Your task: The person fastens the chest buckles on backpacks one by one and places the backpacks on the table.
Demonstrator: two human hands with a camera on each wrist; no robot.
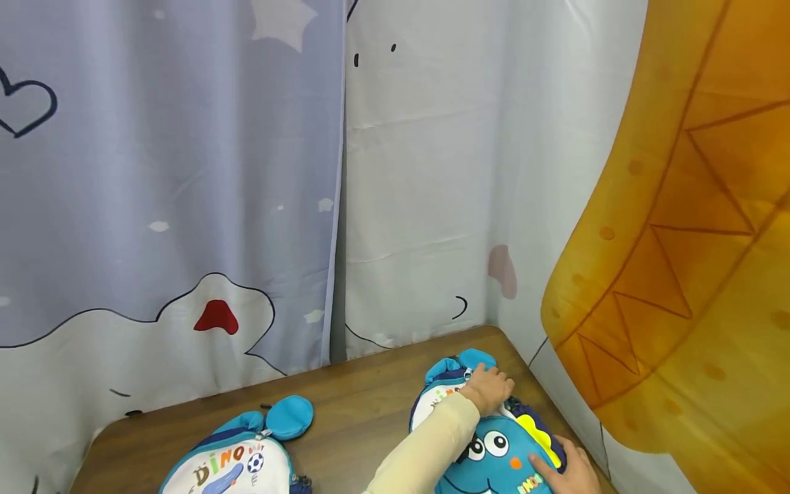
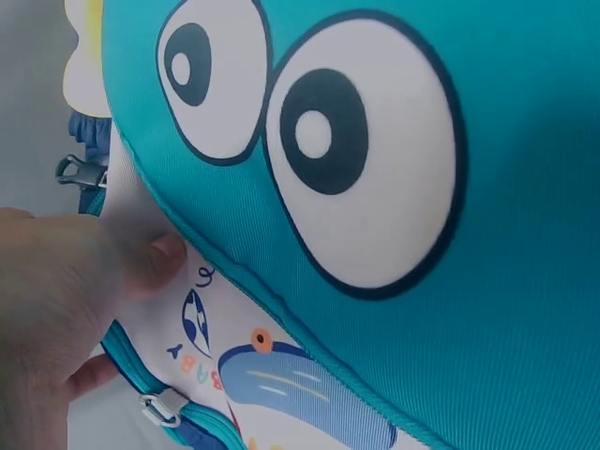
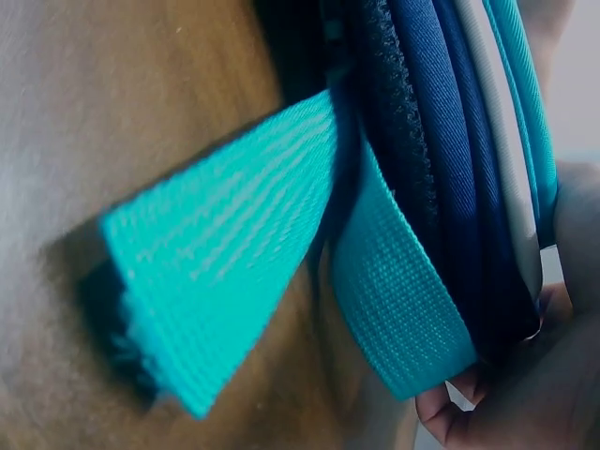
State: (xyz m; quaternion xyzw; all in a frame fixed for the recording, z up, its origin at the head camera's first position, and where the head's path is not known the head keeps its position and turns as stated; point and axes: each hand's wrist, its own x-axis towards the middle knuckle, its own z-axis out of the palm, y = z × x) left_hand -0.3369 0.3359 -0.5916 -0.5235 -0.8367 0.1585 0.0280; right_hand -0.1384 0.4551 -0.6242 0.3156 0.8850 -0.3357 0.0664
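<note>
A child's teal and navy backpack (image 1: 487, 446) with big cartoon eyes, yellow spikes and a white printed panel lies at the right of the table. My left hand (image 1: 489, 387), in a cream sleeve, reaches across it and grips its upper side edge. In the left wrist view the left hand (image 2: 66, 291) has its thumb on the white panel and a finger under the edge, near a zipper pull (image 2: 166, 406). My right hand (image 1: 574, 470) holds the lower right side, thumb on the front. Beside the right hand (image 3: 525, 394), a teal webbing strap (image 3: 225, 253) hangs off the bag.
A second backpack (image 1: 231, 466) with a "DINO" print and a round teal ear (image 1: 290, 417) lies on the left of the wooden table (image 1: 358, 405). Printed curtains (image 1: 420, 171) stand behind the table and along its right side. A dark buckle (image 2: 82, 173) sits on the bag's side.
</note>
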